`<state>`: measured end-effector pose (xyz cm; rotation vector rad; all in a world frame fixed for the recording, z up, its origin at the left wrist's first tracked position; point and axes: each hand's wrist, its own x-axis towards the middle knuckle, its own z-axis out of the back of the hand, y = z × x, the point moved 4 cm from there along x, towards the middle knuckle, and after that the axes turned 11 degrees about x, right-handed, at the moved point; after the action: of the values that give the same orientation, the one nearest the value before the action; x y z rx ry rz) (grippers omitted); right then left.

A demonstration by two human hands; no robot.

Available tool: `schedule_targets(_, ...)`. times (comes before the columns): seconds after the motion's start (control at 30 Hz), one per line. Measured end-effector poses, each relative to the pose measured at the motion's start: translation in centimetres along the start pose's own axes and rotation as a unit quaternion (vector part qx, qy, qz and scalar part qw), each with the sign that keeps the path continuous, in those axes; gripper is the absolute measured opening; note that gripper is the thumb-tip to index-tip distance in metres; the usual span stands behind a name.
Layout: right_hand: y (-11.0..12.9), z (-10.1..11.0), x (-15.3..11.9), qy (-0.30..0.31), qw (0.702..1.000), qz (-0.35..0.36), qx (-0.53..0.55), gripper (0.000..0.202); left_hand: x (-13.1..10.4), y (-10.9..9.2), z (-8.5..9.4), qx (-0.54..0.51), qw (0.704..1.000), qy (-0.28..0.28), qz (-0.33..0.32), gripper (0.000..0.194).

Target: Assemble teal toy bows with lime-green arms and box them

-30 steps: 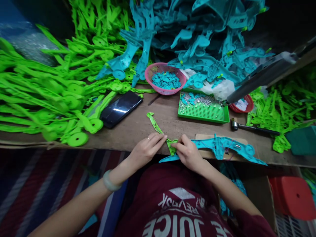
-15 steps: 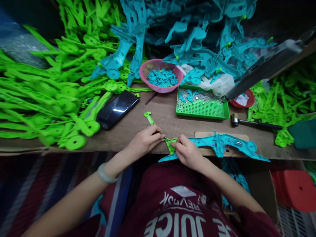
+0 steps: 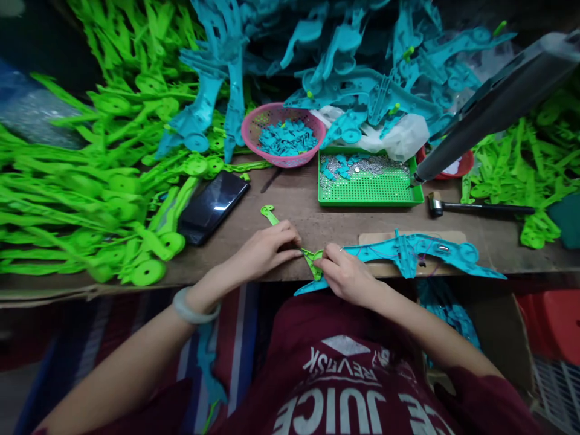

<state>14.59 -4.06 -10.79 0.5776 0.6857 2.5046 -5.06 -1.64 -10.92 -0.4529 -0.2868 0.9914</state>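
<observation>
A green plastic part (image 3: 310, 261) lies over one end of a long blue plastic shell (image 3: 380, 249) at the table's front edge. My left hand (image 3: 272, 249) is closed on the green part, its fingertips pinched near the middle; one end with a hooked tip pokes out beyond the knuckles. On the other side my right hand (image 3: 347, 273) grips the same part near its wide end, fingers curled and partly hiding the blue shell beneath. Thin wires run along the inside of the shell, whose right half rests on a flat piece of cardboard (image 3: 368, 238).
Behind are a pink basket (image 3: 290, 162) of small blue pieces, a green tray (image 3: 369, 202) of small metal parts and a hammer (image 3: 480, 208). A grey powered driver (image 3: 493, 106) slants down at right. A phone (image 3: 212, 206) lies beside heaped green parts (image 3: 90, 199).
The camera view has tilted and shifted slightly. Both hands stay on the green part in nearly the same pose, with the blue shell in place.
</observation>
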Motion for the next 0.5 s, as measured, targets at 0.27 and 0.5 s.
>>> schedule_targets(0.27, 0.1, 0.0, -0.1, -0.005, 1.000, -0.002, -0.007, 0.025, 0.4, -0.4, 0.5, 0.014, 0.999, -0.003, -0.029, 0.022)
schedule_targets(0.5, 0.1, -0.1, -0.1, 0.003, 1.000, 0.004, -0.024, 0.024, -1.4, -1.0, -0.5, 0.142, 0.975, -0.123, -0.115, 0.028)
